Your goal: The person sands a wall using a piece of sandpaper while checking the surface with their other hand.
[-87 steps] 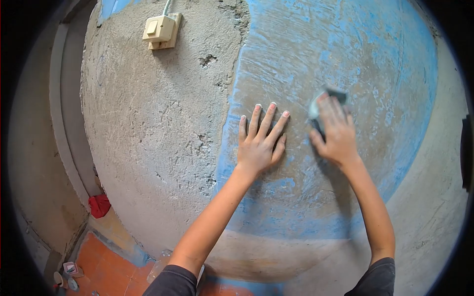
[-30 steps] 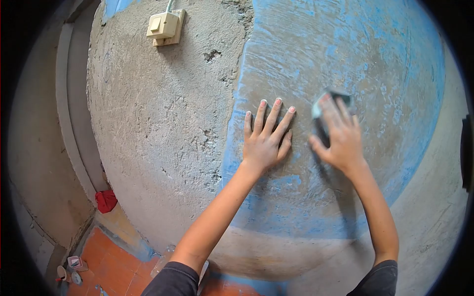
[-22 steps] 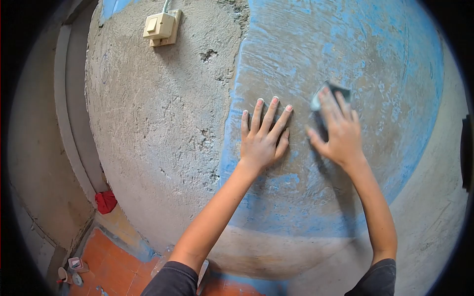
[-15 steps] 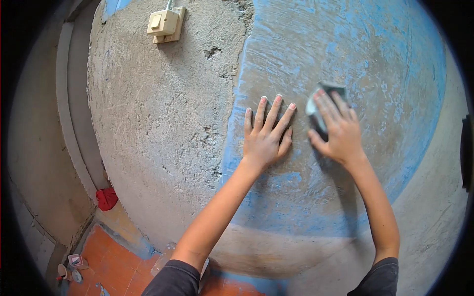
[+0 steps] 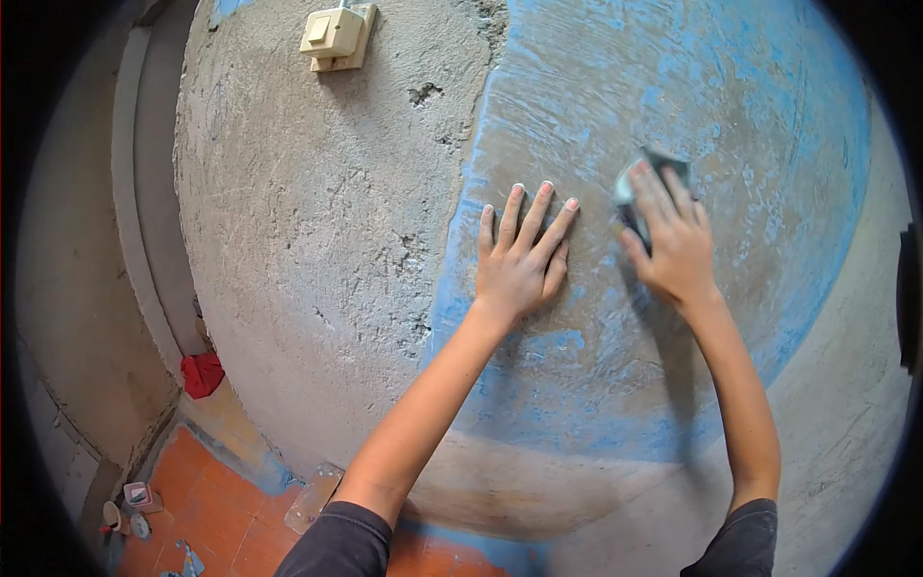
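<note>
My left hand [image 5: 520, 271] lies flat on the wall with its fingers spread, holding nothing. It rests on a worn patch of blue paint [image 5: 586, 413], close to the edge of the rough bare plaster [image 5: 298, 212]. Farther right, my right hand [image 5: 681, 252] presses a sheet of sandpaper [image 5: 627, 186] against the scuffed blue surface. The sheet is dark with a pale side and is slightly blurred. My fingers cover most of its middle, and the thumb sits at its lower edge.
A cream light switch [image 5: 329, 35] is mounted on the plaster at upper left. Down left, a red cloth-like item [image 5: 202, 375] sits by the wall's corner. Several small containers, including a pink one [image 5: 142, 497], stand on the orange tiled floor [image 5: 221, 510].
My right hand and the sandpaper have moved a little up and to the right across the wall. The left hand stays in place on the wall. The view has shifted slightly.
</note>
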`<state>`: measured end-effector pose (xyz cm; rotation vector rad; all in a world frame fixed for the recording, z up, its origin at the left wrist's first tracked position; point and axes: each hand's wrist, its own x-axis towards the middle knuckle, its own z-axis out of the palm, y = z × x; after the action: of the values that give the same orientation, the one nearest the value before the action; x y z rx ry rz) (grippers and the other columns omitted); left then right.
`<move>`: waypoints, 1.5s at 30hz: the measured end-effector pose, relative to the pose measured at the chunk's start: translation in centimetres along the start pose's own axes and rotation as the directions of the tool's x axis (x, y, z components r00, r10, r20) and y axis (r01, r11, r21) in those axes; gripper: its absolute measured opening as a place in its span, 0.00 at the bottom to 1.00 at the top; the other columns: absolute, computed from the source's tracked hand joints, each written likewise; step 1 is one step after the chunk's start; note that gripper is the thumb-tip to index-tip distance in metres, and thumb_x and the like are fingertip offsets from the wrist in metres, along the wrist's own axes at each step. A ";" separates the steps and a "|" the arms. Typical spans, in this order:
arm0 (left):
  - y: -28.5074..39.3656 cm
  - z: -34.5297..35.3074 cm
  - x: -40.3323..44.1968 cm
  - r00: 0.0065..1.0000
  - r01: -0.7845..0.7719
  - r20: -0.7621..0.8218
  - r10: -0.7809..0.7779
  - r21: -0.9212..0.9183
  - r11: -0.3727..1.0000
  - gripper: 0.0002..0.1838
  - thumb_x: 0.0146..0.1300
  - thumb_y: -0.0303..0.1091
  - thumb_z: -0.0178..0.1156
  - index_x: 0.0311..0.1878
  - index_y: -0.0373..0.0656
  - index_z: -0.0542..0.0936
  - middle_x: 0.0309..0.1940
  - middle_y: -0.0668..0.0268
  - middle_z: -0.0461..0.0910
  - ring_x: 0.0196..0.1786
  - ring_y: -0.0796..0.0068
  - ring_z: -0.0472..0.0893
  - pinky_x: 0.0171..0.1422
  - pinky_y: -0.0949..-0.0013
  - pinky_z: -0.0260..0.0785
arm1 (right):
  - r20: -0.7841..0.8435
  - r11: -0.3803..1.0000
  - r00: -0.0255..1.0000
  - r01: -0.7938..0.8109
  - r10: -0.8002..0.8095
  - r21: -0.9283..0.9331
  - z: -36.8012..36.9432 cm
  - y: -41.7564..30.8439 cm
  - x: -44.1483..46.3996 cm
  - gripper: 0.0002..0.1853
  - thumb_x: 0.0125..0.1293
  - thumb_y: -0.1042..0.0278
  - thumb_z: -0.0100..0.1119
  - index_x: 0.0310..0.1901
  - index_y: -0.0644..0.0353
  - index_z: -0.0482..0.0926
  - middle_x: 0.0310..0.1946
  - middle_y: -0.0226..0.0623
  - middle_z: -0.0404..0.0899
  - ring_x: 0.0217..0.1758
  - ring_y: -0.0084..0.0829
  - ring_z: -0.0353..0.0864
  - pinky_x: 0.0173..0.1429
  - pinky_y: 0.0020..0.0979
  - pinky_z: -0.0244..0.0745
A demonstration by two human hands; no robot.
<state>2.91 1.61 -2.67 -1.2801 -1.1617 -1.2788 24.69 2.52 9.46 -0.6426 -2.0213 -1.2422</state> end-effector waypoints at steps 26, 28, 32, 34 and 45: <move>2.5 -1.5 1.4 0.985 0.089 0.156 -0.074 -0.092 0.992 0.30 0.75 0.45 0.48 0.80 0.64 0.63 0.83 0.56 0.52 0.84 0.42 0.45 0.78 0.26 0.29 | -0.046 0.998 0.999 0.001 -0.003 -0.057 -1.0 1.2 -0.7 0.41 0.68 0.34 0.53 0.77 0.48 0.65 0.79 0.34 0.62 0.82 0.45 0.57 0.77 0.53 0.57; 2.9 -1.3 4.1 0.987 0.046 0.157 -0.020 -0.167 0.985 0.31 0.75 0.45 0.48 0.80 0.64 0.62 0.83 0.55 0.50 0.84 0.41 0.43 0.77 0.23 0.28 | 0.012 0.992 0.992 0.122 -0.122 -0.014 -1.0 0.8 -1.6 0.40 0.69 0.34 0.52 0.77 0.47 0.64 0.79 0.34 0.62 0.82 0.45 0.58 0.76 0.54 0.57; 4.4 0.2 5.7 0.996 0.015 0.090 -0.003 -0.139 0.990 0.30 0.73 0.48 0.50 0.79 0.67 0.65 0.83 0.55 0.49 0.84 0.39 0.41 0.76 0.21 0.25 | -0.059 0.990 0.992 -0.117 0.113 -0.084 -1.6 4.9 -1.8 0.41 0.67 0.32 0.52 0.78 0.44 0.64 0.79 0.33 0.62 0.81 0.46 0.59 0.77 0.55 0.57; 4.5 1.5 5.0 0.999 -0.033 0.025 0.035 -0.089 0.995 0.30 0.73 0.50 0.50 0.78 0.70 0.65 0.83 0.56 0.49 0.84 0.39 0.41 0.76 0.22 0.23 | -0.019 0.995 1.000 -0.009 0.007 -0.097 -1.7 3.4 -2.9 0.39 0.69 0.34 0.53 0.77 0.45 0.65 0.78 0.33 0.63 0.81 0.46 0.59 0.76 0.55 0.58; 4.8 2.8 5.2 0.999 -0.035 -0.029 0.035 -0.003 0.999 0.31 0.71 0.58 0.50 0.78 0.74 0.65 0.81 0.56 0.51 0.83 0.40 0.39 0.76 0.24 0.16 | -0.032 0.990 0.998 -0.061 0.057 -0.125 -1.4 5.3 -1.7 0.39 0.70 0.34 0.50 0.78 0.43 0.63 0.80 0.33 0.59 0.81 0.46 0.57 0.79 0.56 0.53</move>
<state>8.01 3.90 2.56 -1.2755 -1.1128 -1.2704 29.88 3.45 11.69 -0.7349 -1.8984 -1.3441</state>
